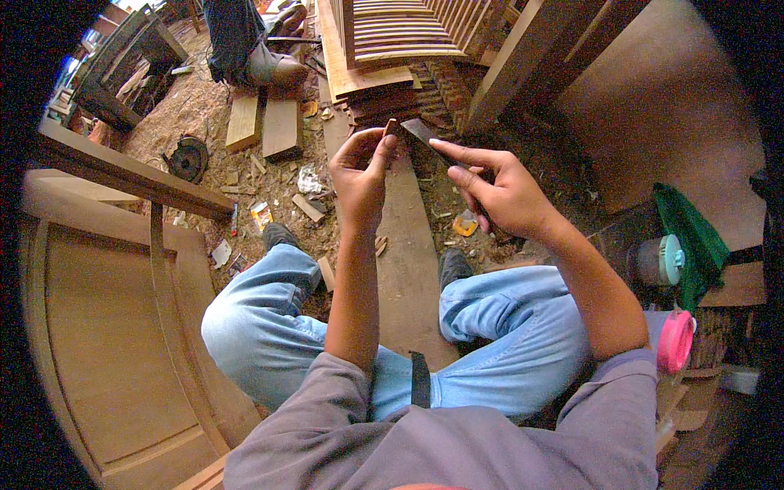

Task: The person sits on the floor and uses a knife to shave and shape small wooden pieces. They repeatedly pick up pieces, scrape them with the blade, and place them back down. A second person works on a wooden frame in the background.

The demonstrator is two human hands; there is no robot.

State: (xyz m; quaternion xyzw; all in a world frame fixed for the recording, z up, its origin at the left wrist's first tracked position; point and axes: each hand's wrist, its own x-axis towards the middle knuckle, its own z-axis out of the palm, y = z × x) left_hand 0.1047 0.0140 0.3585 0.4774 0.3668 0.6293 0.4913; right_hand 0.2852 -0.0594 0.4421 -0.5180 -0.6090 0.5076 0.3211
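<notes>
My left hand (361,180) is raised ahead of me, pinching a small brown piece of wood (390,127) between thumb and fingertips. In my right hand (510,192) is a flat, dark blade (421,133), like a chisel, with the forefinger stretched along it. The tool's wide end points up and left, close to the small piece; whether they touch I cannot tell. The tool's rear part is mostly hidden by my fingers. Both hands are above a long wooden plank (400,245) that runs out between my legs.
Wood scraps and shavings litter the ground. A slatted wooden frame (400,33) stands ahead, near another person's leg (233,41). Panelled woodwork (122,327) is at left, beyond it a dark round tool (189,158). Containers with a turquoise lid (672,260) and a pink lid (675,341) stand right.
</notes>
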